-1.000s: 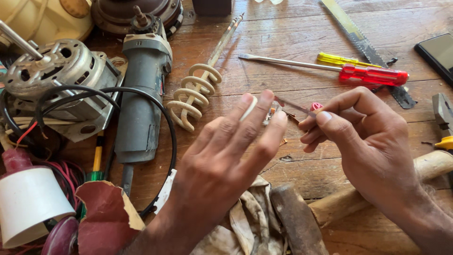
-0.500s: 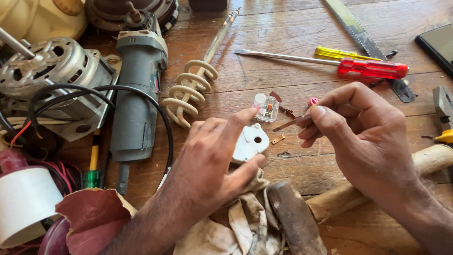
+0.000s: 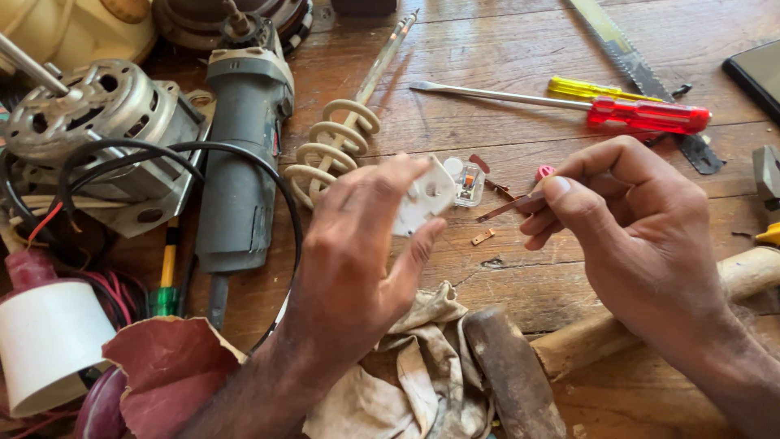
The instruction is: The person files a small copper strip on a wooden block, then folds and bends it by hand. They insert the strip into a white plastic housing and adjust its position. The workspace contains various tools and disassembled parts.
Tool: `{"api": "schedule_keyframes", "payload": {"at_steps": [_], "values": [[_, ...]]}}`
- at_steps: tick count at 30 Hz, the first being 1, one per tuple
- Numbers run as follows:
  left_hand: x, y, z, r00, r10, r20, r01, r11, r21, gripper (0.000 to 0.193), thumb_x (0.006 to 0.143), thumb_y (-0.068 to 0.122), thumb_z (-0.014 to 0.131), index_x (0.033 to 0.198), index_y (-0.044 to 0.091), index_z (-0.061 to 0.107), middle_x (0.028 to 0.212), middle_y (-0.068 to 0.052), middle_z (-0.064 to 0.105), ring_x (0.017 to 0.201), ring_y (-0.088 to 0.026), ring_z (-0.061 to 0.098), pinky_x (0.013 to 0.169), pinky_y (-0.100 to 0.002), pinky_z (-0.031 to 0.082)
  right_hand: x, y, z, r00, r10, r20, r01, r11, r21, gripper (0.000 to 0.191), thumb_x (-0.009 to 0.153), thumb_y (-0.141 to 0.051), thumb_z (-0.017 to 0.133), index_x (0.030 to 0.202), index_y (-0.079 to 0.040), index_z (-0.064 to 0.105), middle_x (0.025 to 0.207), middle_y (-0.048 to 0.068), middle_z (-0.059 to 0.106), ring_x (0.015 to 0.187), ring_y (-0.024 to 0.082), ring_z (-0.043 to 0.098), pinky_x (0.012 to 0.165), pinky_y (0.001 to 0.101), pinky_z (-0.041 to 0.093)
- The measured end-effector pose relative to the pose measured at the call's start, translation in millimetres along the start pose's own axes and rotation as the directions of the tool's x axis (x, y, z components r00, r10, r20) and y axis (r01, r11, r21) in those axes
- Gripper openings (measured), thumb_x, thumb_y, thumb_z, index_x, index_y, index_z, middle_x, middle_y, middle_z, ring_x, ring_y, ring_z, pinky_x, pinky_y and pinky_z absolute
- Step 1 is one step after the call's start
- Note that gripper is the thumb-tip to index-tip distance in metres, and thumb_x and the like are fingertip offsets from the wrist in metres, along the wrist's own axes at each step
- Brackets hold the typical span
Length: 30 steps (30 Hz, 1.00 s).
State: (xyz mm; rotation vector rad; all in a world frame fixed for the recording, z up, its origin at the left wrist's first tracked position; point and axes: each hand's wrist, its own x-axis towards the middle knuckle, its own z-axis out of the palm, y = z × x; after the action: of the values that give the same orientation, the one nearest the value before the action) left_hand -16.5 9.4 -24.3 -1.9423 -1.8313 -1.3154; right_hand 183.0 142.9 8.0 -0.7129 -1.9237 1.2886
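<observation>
My left hand [image 3: 357, 252] holds a small white plastic switch part [image 3: 424, 199] between thumb and fingers, just above the wooden table [image 3: 520, 49]. A clear rocker piece [image 3: 469, 184] lies right beside it. My right hand [image 3: 642, 236] pinches a thin copper metal strip [image 3: 505, 209] with a small red tip [image 3: 543, 172] showing by the fingers. The strip points toward the white part, a short gap apart. A tiny copper piece [image 3: 483, 236] lies on the table below it.
An angle grinder [image 3: 244, 138], an electric motor [image 3: 97, 122] with black cable, a coiled heating element [image 3: 333, 146], red [image 3: 642, 114] and yellow [image 3: 593, 88] screwdrivers, a hammer [image 3: 520, 366] on a rag [image 3: 422, 374], sandpaper [image 3: 162, 366] and a white cup [image 3: 49, 341] crowd the table.
My left hand drew back from the right hand toward me, taking the white part along, then turned it upward. The right hand stayed nearly still with the strip.
</observation>
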Motion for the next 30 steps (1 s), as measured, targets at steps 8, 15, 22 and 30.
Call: {"api": "schedule_keyframes", "payload": {"at_steps": [8, 15, 22, 30], "values": [[-4, -8, -2, 0.996, -0.061, 0.061, 0.050, 0.984, 0.169, 0.033, 0.101, 0.024, 0.067, 0.125, 0.001, 0.068, 0.128, -0.027, 0.068, 0.123, -0.039, 0.064, 0.107, -0.053, 0.049, -1, 0, -2, 1.000, -0.009, 0.014, 0.010, 0.998, -0.062, 0.016, 0.104, -0.010, 0.057, 0.107, 0.005, 0.058, 0.092, 0.016, 0.074, 0.082, 0.018, 0.075, 0.071, 0.0321, 0.067], [-3, -7, -1, 1.000, -0.013, 0.001, 0.013, 0.997, 0.073, 0.036, 0.109, 0.027, 0.059, 0.135, 0.002, 0.062, 0.134, -0.027, 0.067, 0.128, -0.041, 0.066, 0.111, -0.057, 0.052, -1, -1, -1, 1.000, -0.014, 0.007, 0.014, 0.999, -0.030, 0.015, 0.104, -0.010, 0.057, 0.107, 0.005, 0.058, 0.092, 0.016, 0.074, 0.081, 0.018, 0.075, 0.071, 0.0321, 0.067], [2, 2, -8, 0.982, -0.186, 0.026, 0.187, 0.947, -0.260, 0.040, 0.109, 0.034, 0.055, 0.143, 0.013, 0.047, 0.134, -0.017, 0.061, 0.121, -0.028, 0.066, 0.099, -0.041, 0.064, -1, -2, 0, 1.000, -0.018, 0.010, 0.018, 1.000, -0.025, 0.016, 0.104, -0.010, 0.058, 0.108, 0.006, 0.058, 0.092, 0.015, 0.073, 0.081, 0.018, 0.074, 0.071, 0.0316, 0.067], [4, 5, -9, 0.973, -0.230, 0.011, 0.226, 0.943, -0.245, 0.045, 0.103, 0.017, 0.062, 0.145, 0.013, 0.047, 0.140, -0.022, 0.044, 0.130, -0.034, 0.056, 0.076, -0.032, 0.066, -1, -2, 0, 1.000, -0.020, 0.012, 0.020, 0.999, -0.025, 0.016, 0.105, -0.010, 0.057, 0.108, 0.005, 0.057, 0.091, 0.015, 0.073, 0.082, 0.017, 0.075, 0.070, 0.0313, 0.067]]}}
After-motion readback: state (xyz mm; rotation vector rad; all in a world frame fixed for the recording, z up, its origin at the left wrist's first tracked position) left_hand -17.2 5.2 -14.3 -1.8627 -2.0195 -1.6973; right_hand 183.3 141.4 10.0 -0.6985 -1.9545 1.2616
